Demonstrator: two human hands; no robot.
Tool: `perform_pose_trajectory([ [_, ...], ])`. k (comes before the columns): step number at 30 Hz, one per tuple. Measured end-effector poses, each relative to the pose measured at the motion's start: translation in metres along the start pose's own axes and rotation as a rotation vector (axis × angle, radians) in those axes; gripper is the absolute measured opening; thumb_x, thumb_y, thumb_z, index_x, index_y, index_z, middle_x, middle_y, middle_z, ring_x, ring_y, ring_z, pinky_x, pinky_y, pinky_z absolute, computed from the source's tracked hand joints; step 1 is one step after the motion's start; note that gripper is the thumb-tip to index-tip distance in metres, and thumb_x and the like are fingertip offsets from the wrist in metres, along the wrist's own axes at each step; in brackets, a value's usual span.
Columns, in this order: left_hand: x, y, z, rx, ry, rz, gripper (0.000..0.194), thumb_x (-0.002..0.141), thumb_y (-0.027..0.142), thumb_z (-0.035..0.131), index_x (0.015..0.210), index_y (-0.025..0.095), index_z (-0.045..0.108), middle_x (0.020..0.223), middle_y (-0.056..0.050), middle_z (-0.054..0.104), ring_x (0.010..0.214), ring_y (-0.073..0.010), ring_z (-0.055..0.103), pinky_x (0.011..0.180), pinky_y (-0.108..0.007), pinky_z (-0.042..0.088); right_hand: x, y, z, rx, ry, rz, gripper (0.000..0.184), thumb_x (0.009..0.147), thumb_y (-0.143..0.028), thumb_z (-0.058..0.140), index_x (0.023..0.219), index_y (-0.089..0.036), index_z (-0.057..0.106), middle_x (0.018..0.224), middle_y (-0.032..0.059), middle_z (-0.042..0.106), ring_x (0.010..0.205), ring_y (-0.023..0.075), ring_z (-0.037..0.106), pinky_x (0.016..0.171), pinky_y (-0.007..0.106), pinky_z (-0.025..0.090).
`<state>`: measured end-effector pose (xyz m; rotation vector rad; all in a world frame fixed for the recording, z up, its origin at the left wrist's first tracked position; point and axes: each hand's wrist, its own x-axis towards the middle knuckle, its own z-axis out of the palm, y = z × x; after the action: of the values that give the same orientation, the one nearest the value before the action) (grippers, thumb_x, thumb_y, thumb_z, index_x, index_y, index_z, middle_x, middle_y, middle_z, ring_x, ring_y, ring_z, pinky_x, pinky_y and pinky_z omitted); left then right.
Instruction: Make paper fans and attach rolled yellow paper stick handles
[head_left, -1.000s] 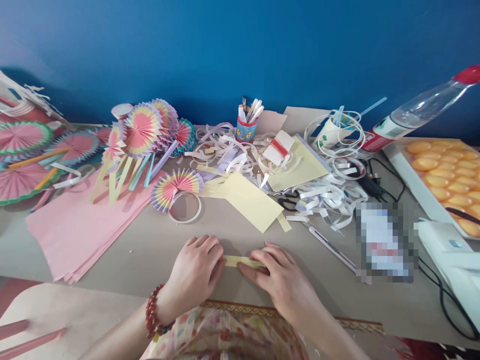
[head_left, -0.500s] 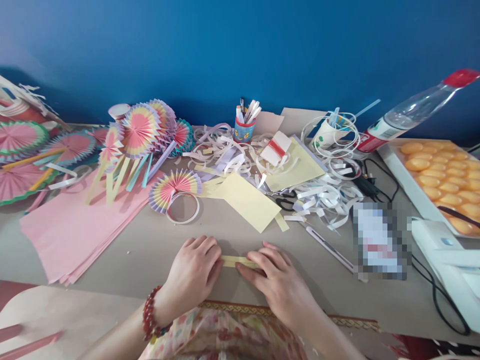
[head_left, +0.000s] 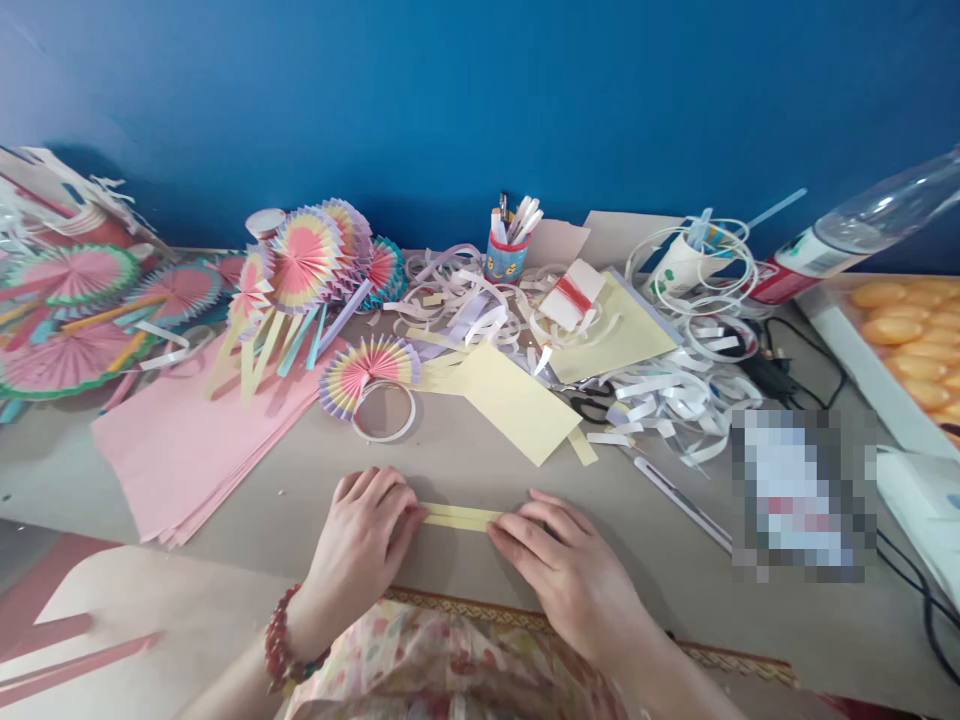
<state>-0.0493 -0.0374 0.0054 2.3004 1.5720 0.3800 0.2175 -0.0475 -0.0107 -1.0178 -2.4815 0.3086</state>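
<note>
Spread farther apart than half a second ago, the left hand and right hand have fingers narrowly closed on the yellow paper strip, which lies between them on the table and seems light, easily creased, best held near its ends.

Left hand and right hand apart, lower centre
Both bend at the fingers, thumb near forefinger, backs upward; the left forearm slants in from lower left, the right forearm from lower right.
</note>
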Motion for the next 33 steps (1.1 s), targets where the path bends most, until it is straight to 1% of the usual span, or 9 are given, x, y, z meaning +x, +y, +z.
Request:
perform_pose_trajectory([
  [4, -0.006, -0.006, 0.002, -0.021, 0.051, -0.042, 0.019, 0.101, 0.027, 0.049, 0.084, 0.020, 0.054, 0.089, -0.003, 0.058, 0.085, -0.0197, 0.053, 0.082, -0.037, 0.037, -0.002, 0.001, 0.003, 0.029, -0.001, 0.015, 0.036, 0.102, -0.009, 0.036, 0.119, -0.018, 0.067, 0.117, 0.0026, 0.071, 0.101, 0.0199, 0.057, 0.106, 0.041, 0.038],
  [9, -0.008, -0.007, 0.006, -0.008, 0.077, -0.073, 0.020, 0.100, 0.030, 0.052, 0.083, 0.020, 0.055, 0.089, -0.003, 0.059, 0.085, -0.0199, 0.054, 0.082, -0.037, 0.038, -0.002, 0.001, 0.003, 0.043, 0.020, 0.024, 0.037, 0.102, -0.010, 0.037, 0.120, -0.019, 0.067, 0.117, 0.0018, 0.071, 0.102, 0.0195, 0.057, 0.107, 0.041, 0.037],
  [13, -0.009, -0.007, 0.007, 0.008, 0.087, -0.075, 0.021, 0.100, 0.030, 0.052, 0.082, 0.019, 0.055, 0.091, -0.003, 0.059, 0.087, -0.0202, 0.054, 0.083, -0.037, 0.038, -0.002, 0.001, 0.004, 0.039, 0.021, 0.028, 0.036, 0.102, -0.011, 0.038, 0.120, -0.020, 0.067, 0.115, 0.0018, 0.072, 0.102, 0.0194, 0.057, 0.107, 0.041, 0.037],
  [19, -0.008, -0.006, 0.007, 0.007, 0.091, -0.082, 0.022, 0.099, 0.031, 0.053, 0.081, 0.019, 0.055, 0.091, -0.003, 0.058, 0.087, -0.0203, 0.054, 0.083, -0.037, 0.037, -0.005, 0.003, 0.007, 0.007, 0.000, 0.027, 0.036, 0.099, -0.009, 0.043, 0.121, -0.021, 0.067, 0.115, 0.0033, 0.071, 0.103, 0.0196, 0.058, 0.108, 0.042, 0.039],
  [28, -0.009, -0.010, 0.011, 0.006, 0.108, -0.071, 0.022, 0.098, 0.033, 0.056, 0.081, 0.020, 0.054, 0.092, -0.003, 0.060, 0.087, -0.0204, 0.055, 0.083, -0.036, 0.037, -0.006, 0.003, 0.007, 0.007, -0.004, 0.023, 0.036, 0.100, -0.009, 0.042, 0.122, -0.021, 0.067, 0.116, 0.0029, 0.071, 0.103, 0.0195, 0.057, 0.108, 0.043, 0.039],
  [33, -0.012, -0.011, 0.009, 0.025, 0.137, -0.061, 0.016, 0.098, 0.032, 0.055, 0.089, 0.020, 0.051, 0.097, -0.005, 0.060, 0.092, -0.0216, 0.055, 0.086, -0.037, 0.038, -0.006, 0.003, 0.006, -0.006, -0.014, 0.025, 0.036, 0.099, -0.008, 0.043, 0.122, -0.021, 0.067, 0.116, 0.0026, 0.071, 0.104, 0.0190, 0.058, 0.109, 0.043, 0.039],
])
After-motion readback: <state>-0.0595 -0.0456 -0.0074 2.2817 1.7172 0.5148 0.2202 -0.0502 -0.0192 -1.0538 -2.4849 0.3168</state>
